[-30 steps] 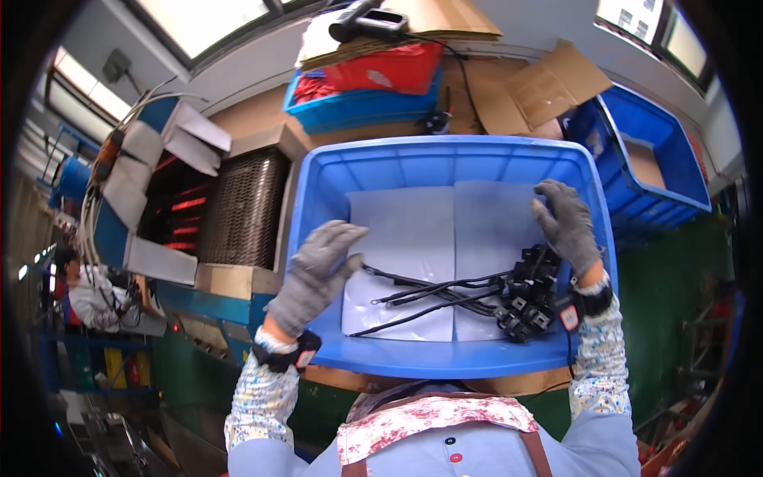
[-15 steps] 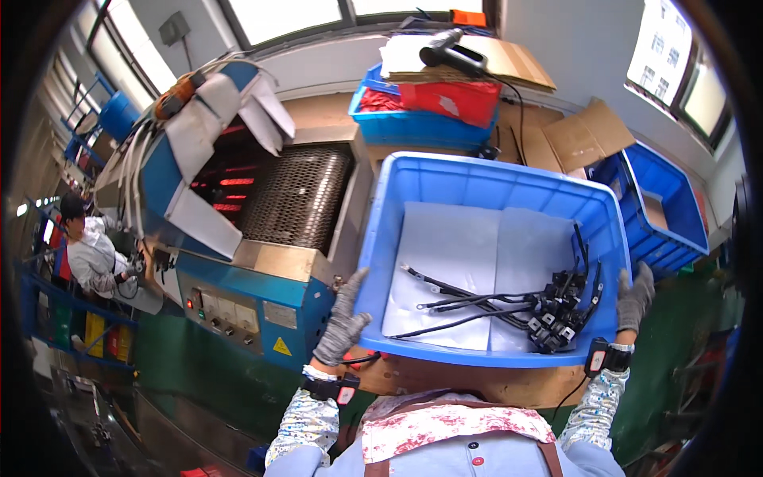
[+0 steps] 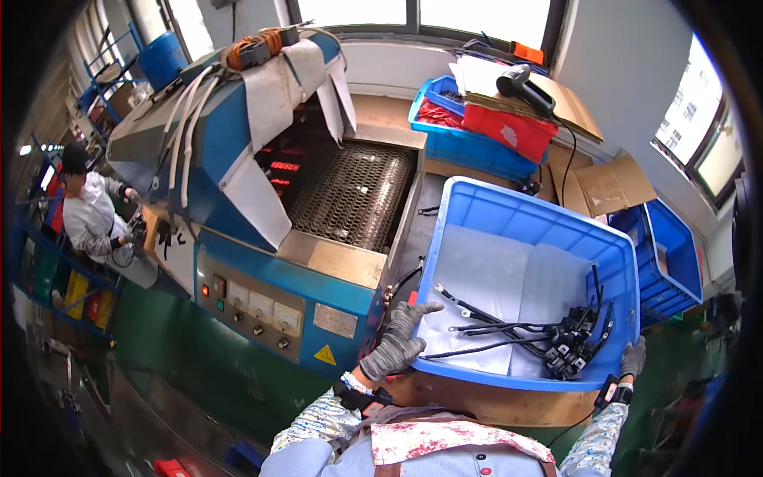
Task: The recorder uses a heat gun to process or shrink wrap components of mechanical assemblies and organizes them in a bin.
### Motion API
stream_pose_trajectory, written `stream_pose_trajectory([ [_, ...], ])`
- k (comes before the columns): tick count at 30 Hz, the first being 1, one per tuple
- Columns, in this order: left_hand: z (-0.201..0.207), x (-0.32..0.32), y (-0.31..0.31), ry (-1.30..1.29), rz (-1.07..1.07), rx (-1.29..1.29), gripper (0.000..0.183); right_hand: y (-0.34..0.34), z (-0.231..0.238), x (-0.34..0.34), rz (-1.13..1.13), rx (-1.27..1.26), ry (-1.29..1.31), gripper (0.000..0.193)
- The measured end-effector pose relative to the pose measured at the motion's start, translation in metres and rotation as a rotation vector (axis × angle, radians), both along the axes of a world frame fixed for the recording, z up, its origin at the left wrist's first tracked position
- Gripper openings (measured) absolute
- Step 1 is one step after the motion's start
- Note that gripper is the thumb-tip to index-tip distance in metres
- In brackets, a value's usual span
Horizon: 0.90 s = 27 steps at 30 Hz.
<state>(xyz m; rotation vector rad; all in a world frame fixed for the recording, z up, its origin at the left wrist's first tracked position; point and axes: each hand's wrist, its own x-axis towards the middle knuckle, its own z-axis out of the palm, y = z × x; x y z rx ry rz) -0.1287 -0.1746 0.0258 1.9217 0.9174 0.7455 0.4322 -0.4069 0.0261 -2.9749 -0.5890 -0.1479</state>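
Note:
A large blue plastic bin [image 3: 548,211] stands before me, lined with translucent white sheets [image 3: 485,262]. Several black cables [image 3: 509,330] with metal ring ends and black connector blocks [image 3: 566,350] lie in it, bunched toward its right near corner. My left hand [image 3: 395,343], in a grey glove, is at the bin's near left corner, thumb and forefinger spread apart, nothing held. On the opposite side my gloved right hand [image 3: 633,359] grips the bin's right wall near the front corner; part of its fingers is hidden.
Left of the bin stands a blue heating machine [image 3: 278,262] with a mesh conveyor [image 3: 354,191] and red glowing elements. Behind are a blue crate [image 3: 477,147] with red material and a heat gun [image 3: 524,89] on cardboard. More blue bins [image 3: 671,254] are at right. A person [image 3: 95,211] works far left.
My view has swung left, so the scene sits further right. My left hand has come off the bin's left wall, its forefinger now extended. My right hand has slid toward the near corner.

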Motion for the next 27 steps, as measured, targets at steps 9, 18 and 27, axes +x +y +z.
stream_pose_trajectory([
  [9,-0.002,0.004,-0.006,-0.070,0.006,0.107,0.063,-0.001,-0.018,0.042,0.049,-0.106,-0.027,0.058],
  [18,-0.016,0.001,-0.021,-0.106,0.107,0.024,0.061,0.024,-0.010,0.034,-0.022,-0.210,0.049,0.073],
  [27,-0.019,-0.003,-0.022,-0.180,0.082,-0.002,0.060,0.012,-0.030,0.050,-0.085,-0.156,-0.092,0.076],
])
